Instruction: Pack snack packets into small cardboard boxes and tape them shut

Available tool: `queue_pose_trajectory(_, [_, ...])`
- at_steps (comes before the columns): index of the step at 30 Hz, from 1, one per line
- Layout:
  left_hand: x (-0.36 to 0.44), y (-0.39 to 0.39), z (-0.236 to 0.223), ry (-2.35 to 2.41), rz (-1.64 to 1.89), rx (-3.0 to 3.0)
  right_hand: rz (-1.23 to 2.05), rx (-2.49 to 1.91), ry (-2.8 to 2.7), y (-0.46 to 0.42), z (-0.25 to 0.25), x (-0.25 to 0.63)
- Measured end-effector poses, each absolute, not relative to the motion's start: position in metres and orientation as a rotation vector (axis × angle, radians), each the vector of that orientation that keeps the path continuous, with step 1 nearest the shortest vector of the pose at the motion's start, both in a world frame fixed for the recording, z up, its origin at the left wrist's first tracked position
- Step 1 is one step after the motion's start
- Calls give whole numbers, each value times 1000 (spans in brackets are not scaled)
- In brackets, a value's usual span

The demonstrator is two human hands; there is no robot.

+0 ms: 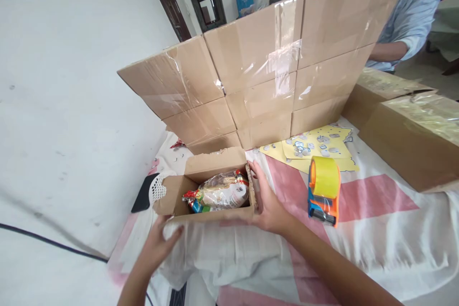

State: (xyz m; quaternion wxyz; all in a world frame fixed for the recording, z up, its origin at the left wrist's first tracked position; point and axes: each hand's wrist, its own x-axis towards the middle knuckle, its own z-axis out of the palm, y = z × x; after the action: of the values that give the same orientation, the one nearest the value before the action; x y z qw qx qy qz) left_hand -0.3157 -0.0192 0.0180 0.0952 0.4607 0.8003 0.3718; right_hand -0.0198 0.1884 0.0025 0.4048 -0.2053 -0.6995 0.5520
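Note:
A small open cardboard box (201,172) sits on a white and pink cloth (376,229), with a snack packet (224,192) and other wrapped items inside. My right hand (267,203) grips the box's right side, thumb and fingers around its right flap. My left hand (158,244) is at the box's near left corner, fingers spread and touching the front edge, blurred by motion. An orange and blue tape dispenser (323,191) with a yellow roll stands to the right of my right hand.
A wall of stacked, taped cardboard boxes (258,71) stands behind the small box. Yellow sheets with small stickers (315,148) lie at its foot. Larger boxes (412,138) sit at right. A person in a light blue shirt (405,28) is behind them. A black cable (53,244) crosses the floor.

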Motion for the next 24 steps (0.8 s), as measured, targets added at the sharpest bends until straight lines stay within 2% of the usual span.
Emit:
queue_pose_trajectory(3, [-286, -16, 3, 2149, 1296, 1317, 1628, -717, -1453, 188, 21, -36])
queue_pose_trajectory(5, [-271, -1, 12, 2077, 1479, 1346, 1718, -777, -1334, 190, 27, -46])
queue_pose_trajectory(8, [-259, 26, 29, 2147, 1546, 1286, 1720, -728, -1335, 192, 25, -52])
queue_pose_trajectory(12, [-262, 41, 36, 2149, 1528, 1374, 1552, -685, -1485, 192, 12, -44])
queue_pose_trajectory(17, [-278, 29, 31, 2073, 1357, 1526, 1017, -516, -1883, 193, 11, -27])
queue_pose_trajectory(24, [-277, 45, 25, 1994, 1896, 518, 950, -122, -1973, 180, 27, -17])
